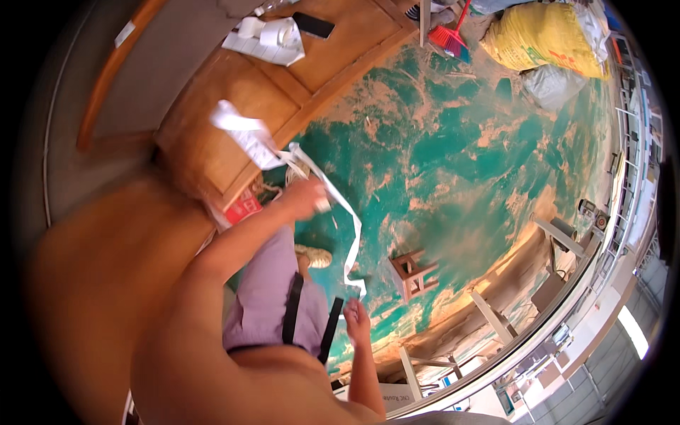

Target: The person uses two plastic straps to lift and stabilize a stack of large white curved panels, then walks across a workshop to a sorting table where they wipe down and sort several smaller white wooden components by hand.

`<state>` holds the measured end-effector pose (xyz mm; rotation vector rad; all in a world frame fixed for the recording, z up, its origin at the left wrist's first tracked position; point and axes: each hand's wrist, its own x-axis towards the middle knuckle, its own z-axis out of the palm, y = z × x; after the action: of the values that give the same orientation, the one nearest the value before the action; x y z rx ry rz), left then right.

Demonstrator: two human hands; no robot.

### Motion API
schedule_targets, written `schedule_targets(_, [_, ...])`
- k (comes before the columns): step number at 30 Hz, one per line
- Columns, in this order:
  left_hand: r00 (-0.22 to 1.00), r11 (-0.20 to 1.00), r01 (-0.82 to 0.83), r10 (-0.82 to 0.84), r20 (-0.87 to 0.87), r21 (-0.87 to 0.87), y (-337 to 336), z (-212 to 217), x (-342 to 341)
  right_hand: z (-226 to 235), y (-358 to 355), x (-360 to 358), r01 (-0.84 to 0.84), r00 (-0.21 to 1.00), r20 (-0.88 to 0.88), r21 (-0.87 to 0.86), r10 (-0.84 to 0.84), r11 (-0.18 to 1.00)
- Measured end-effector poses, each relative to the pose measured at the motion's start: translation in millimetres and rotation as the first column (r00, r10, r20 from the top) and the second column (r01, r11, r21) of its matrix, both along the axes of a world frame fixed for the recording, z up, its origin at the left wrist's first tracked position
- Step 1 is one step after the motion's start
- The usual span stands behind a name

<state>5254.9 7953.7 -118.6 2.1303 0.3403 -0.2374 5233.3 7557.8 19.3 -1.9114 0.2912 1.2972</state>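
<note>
A long, thin white strip (356,237) hangs in a loose, twisted curve in front of my legs. My right hand (358,322) is closed near its lower end. My left hand (304,198), slightly blurred, has its fingers curled with a bit of white material at the fingertips, beside the strip's upper part. Above that hand, a crumpled white sheet or wider band (248,138) lies over the edge of the brown wooden bench (205,152); its far end is smeared by motion.
On the bench are white rolls on paper (273,39) and a black phone (313,25). A small wooden stool (412,275) stands on the dusty green floor (453,163). Farther off are a red broom (449,41) and a yellow sack (545,39). A red-and-white package (244,207) sits by the bench.
</note>
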Motion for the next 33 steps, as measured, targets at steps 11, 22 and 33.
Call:
schedule_targets(11, [0.553, 0.564, 0.812, -0.659, 0.51, -0.152, -356.1, 187.0, -56.2, 91.4, -128.7, -61.5, 0.735, 0.666, -0.369, 0.473, -0.648, 0.487])
schedule_targets(22, [0.814, 0.654, 0.538, -0.568, 0.123, -0.532, -423.0, 254.3, -21.3, 138.8, -183.2, -55.6, 0.601, -0.281, -0.328, 0.672, -0.902, -0.432])
schedule_targets(33, [0.414, 0.514, 0.235, -0.821, -0.394, -0.825, -511.5, 264.2, -76.1, 153.6, -140.5, -179.6, 0.967, -0.166, 0.622, 0.254, -0.765, -0.004])
